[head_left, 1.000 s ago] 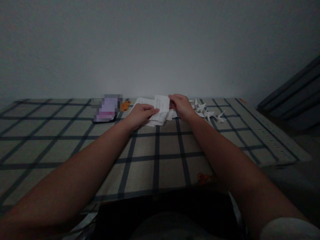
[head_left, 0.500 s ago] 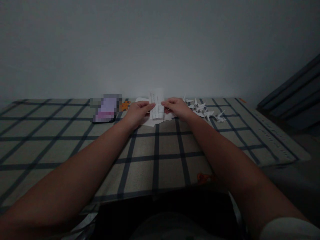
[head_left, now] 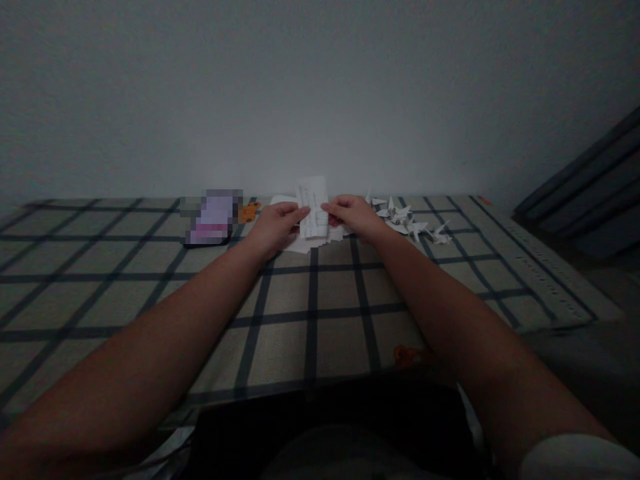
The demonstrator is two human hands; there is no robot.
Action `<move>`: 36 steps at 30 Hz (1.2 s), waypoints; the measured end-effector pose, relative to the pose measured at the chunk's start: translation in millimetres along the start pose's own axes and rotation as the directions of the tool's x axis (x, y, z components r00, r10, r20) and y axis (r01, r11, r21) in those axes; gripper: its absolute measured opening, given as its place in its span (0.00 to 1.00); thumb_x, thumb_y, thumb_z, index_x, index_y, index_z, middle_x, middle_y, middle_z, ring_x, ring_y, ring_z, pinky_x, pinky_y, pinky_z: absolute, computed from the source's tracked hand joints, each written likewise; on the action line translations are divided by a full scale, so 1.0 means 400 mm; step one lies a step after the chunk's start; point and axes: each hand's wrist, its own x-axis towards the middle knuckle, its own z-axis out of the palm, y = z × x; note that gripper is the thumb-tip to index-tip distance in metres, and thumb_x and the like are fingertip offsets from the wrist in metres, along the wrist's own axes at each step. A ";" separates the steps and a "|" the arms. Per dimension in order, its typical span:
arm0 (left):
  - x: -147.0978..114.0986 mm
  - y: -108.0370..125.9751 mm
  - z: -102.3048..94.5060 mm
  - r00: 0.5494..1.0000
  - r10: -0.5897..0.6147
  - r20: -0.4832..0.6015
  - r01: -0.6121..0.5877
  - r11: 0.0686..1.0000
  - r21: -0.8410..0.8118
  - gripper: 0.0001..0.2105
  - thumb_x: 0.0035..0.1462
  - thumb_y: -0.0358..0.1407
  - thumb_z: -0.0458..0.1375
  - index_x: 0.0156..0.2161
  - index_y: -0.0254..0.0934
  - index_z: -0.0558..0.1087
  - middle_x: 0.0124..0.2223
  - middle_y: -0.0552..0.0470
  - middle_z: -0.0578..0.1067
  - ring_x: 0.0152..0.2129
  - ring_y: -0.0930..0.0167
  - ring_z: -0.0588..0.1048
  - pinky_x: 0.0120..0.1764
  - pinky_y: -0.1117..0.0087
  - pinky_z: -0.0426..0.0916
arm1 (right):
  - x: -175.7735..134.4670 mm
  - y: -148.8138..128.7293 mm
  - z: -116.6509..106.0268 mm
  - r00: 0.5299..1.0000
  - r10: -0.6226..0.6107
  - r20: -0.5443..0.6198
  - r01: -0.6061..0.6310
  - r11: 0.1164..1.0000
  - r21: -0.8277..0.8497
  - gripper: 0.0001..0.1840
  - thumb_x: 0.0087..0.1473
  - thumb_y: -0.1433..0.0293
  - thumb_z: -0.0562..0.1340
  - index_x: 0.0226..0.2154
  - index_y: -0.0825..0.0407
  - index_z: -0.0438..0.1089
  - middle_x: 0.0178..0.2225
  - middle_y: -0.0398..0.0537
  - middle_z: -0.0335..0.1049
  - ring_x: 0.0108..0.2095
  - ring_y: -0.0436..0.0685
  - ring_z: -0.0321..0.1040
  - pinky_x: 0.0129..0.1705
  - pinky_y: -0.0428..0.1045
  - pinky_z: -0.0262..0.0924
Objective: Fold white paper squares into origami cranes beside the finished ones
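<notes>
Between my two hands a folded sheet of white paper (head_left: pixel 314 213) with printed lines is held up, tilted towards me. My left hand (head_left: pixel 280 223) pinches its left edge, thumb in front. At the right edge my right hand (head_left: pixel 350 212) grips it with thumb and fingers. Beneath and behind it lies a stack of white paper sheets (head_left: pixel 299 246), partly covered by my hands. Several folded white paper cranes (head_left: pixel 407 220) are grouped to the right of my right hand.
A phone (head_left: pixel 213 217) with its screen lit and blurred rests on the left of the checked tablecloth (head_left: pixel 290 340). Beside it is an orange printed figure (head_left: pixel 249 212), with another orange shape (head_left: pixel 409 355) near the front edge. A pale wall (head_left: pixel 320 93) rises behind.
The upper part of the held paper shows slightly more clearly and leans a little to the left. Both hands have stayed nearly in place.
</notes>
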 end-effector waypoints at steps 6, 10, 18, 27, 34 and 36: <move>-0.004 0.008 0.002 1.000 -0.004 0.008 0.004 0.998 -0.057 0.16 0.48 0.44 0.72 0.35 0.33 0.79 0.32 0.50 0.79 0.25 0.74 0.73 0.30 0.73 0.64 | -0.003 -0.006 0.001 1.000 -0.015 -0.002 0.014 1.000 -0.028 0.15 0.57 0.63 0.66 0.24 0.53 0.69 0.23 0.42 0.68 0.25 0.47 0.62 0.31 0.45 0.61; -0.010 0.019 0.008 0.998 -0.014 0.054 0.021 0.991 -0.135 0.16 0.48 0.44 0.71 0.37 0.33 0.79 0.35 0.48 0.80 0.27 0.73 0.76 0.32 0.72 0.67 | -0.008 -0.017 0.002 1.000 -0.016 -0.003 0.016 0.998 -0.055 0.16 0.58 0.62 0.66 0.23 0.53 0.69 0.22 0.41 0.68 0.24 0.47 0.61 0.31 0.45 0.61; -0.012 0.017 0.008 0.997 -0.029 0.072 0.037 0.994 -0.106 0.15 0.47 0.45 0.72 0.33 0.34 0.78 0.33 0.47 0.80 0.27 0.71 0.76 0.30 0.71 0.67 | -0.006 -0.012 0.000 1.000 -0.012 0.002 0.012 0.999 -0.048 0.16 0.58 0.62 0.66 0.23 0.53 0.70 0.23 0.43 0.69 0.25 0.48 0.63 0.33 0.46 0.62; -0.031 0.046 0.007 0.981 0.160 -0.108 -0.124 0.952 0.281 0.19 0.50 0.45 0.68 0.20 0.36 0.69 0.20 0.57 0.64 0.19 0.76 0.60 0.24 0.72 0.54 | 0.003 0.006 -0.002 0.997 0.005 0.073 -0.007 1.000 0.023 0.15 0.57 0.59 0.67 0.26 0.53 0.74 0.25 0.44 0.73 0.26 0.48 0.65 0.30 0.45 0.62; -0.018 0.029 -0.002 0.981 0.174 -0.087 -0.140 0.941 0.308 0.17 0.49 0.47 0.69 0.22 0.36 0.73 0.23 0.54 0.70 0.21 0.74 0.65 0.26 0.72 0.57 | 0.007 0.008 -0.001 0.998 0.020 0.065 -0.020 1.000 -0.006 0.11 0.58 0.65 0.66 0.27 0.53 0.75 0.25 0.43 0.74 0.25 0.47 0.65 0.31 0.44 0.61; -0.014 0.022 -0.002 0.985 0.144 -0.091 -0.117 0.959 0.260 0.17 0.48 0.48 0.69 0.24 0.35 0.73 0.23 0.54 0.71 0.21 0.74 0.66 0.26 0.72 0.59 | 0.006 0.005 -0.001 0.998 0.011 0.066 -0.010 1.000 -0.017 0.12 0.57 0.64 0.66 0.26 0.53 0.74 0.24 0.43 0.73 0.25 0.47 0.64 0.30 0.44 0.60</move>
